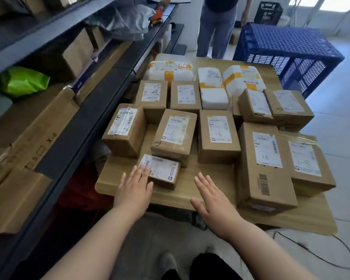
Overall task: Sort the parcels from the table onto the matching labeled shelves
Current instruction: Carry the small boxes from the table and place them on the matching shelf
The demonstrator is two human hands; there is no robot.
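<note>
Both your hands are spread flat and hold nothing: the left hand (pixel 134 185) has its fingertips on the near edge of the small flat parcel (pixel 160 170) at the front of the table (pixel 117 178), while the right hand (pixel 212 196) hovers just beside it. Close both hands around that parcel's short ends, lift it straight up clear of the 1-6 box (pixel 175 134) behind, and read its label, too blurred here to tell, before turning to the shelves (pixel 85 126) on your left.

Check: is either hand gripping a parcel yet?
No. Both the left hand and right hand are open and flat, the left just touching the small box.
</note>
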